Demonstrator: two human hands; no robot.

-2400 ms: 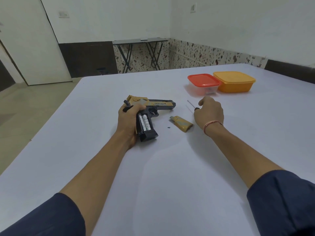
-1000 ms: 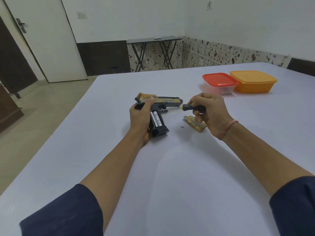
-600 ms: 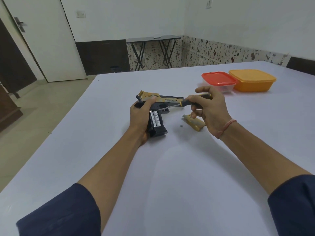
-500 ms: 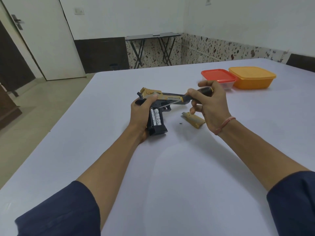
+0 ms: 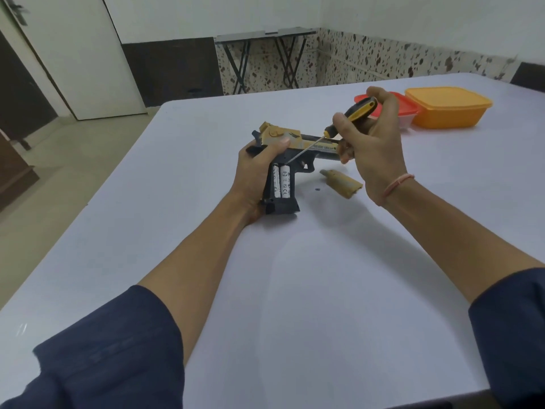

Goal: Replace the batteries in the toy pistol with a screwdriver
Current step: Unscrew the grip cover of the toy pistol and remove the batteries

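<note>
Toy pistol (image 5: 295,143) is held on its side on the desk (image 5: 295,290), barrel pointed right, handle pointed back toward the person. The compartment in the handle is open. Two batteries (image 5: 281,180) are seated side by side, long axis along the handle, so roughly near-to-far in the head view. The cover (image 5: 340,183) and a small dark screw (image 5: 317,189) are laid on the desk just right of the handle.

Left hand (image 5: 256,169): grip is wrapped round the handle and rear of the pistol from the left, thumb laid over the gold top. Right hand (image 5: 374,146): grip is clenched on the black-and-yellow handle of the screwdriver (image 5: 351,116), held above and right of the batteries, wrist raised clear of the desk.

Key relation: the shaft is slanted down and left from the right hand, tip placed at the far end of the right-hand battery, just below the left thumb. Whether the tip is under the cell or only touching it cannot be resolved; too small.

Judged step: far end to be levered up and out. The left hand is nearer the cells but occupied with holding. A slip toward the left thumb is the risk to be watched.
</note>
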